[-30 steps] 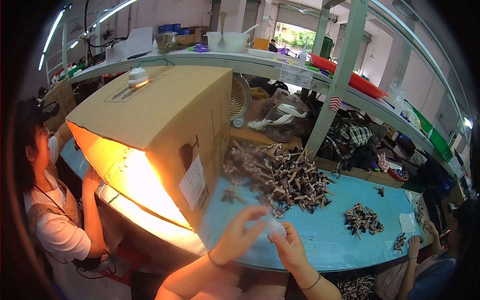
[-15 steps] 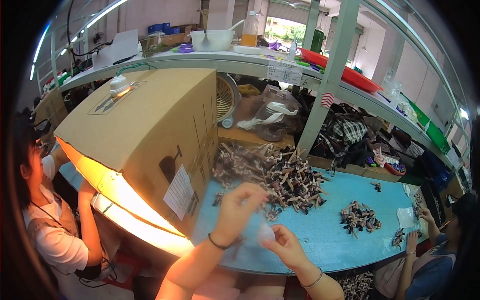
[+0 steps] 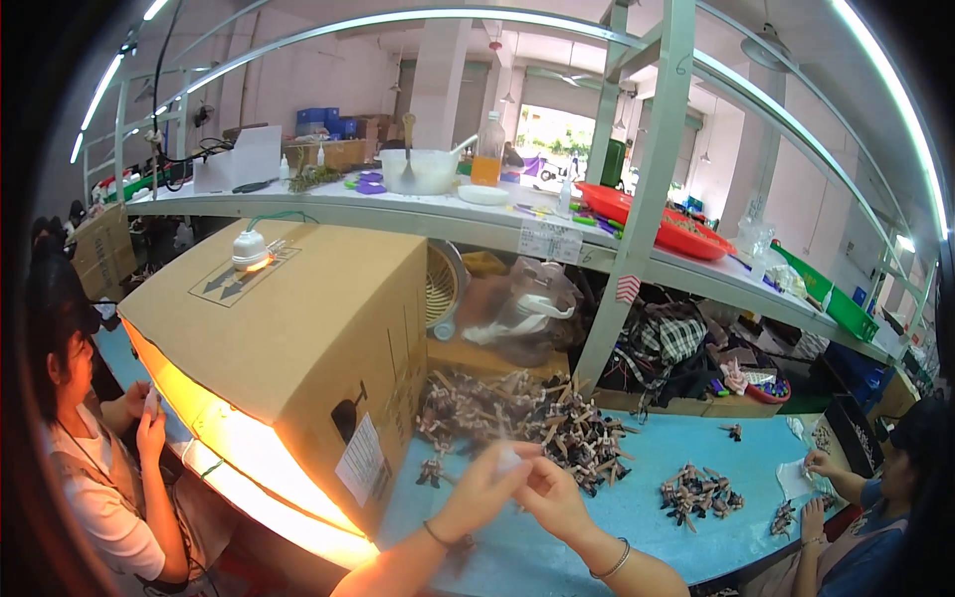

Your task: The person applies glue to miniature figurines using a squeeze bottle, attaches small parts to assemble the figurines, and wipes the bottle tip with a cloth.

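Note:
My two hands meet above the blue table (image 3: 597, 488), close to the front of a big heap of small doll-like figures (image 3: 587, 438). In my left hand (image 3: 482, 490) a small whitish, translucent piece (image 3: 509, 461) sits between thumb and fingers; its exact kind is blurred. The fingers of my right hand (image 3: 554, 496) are pinched together right beside that piece, and what lies in the pinch is hidden. One separate figure (image 3: 432, 472) lies left of my hands.
A large cardboard box (image 3: 338, 289) with a glowing lamp (image 3: 251, 249) stands at left. A smaller pile of figures (image 3: 701, 495) lies to the right. Co-workers sit on both sides. A metal post (image 3: 637, 229) and shelf (image 3: 477, 214) rise behind the heap, holding red trays (image 3: 686, 239).
My hands have come together, and the whitish piece, held by my right hand before, is now at my left fingers. The view has tilted upward. The left co-worker's hands have come together around a small pale item.

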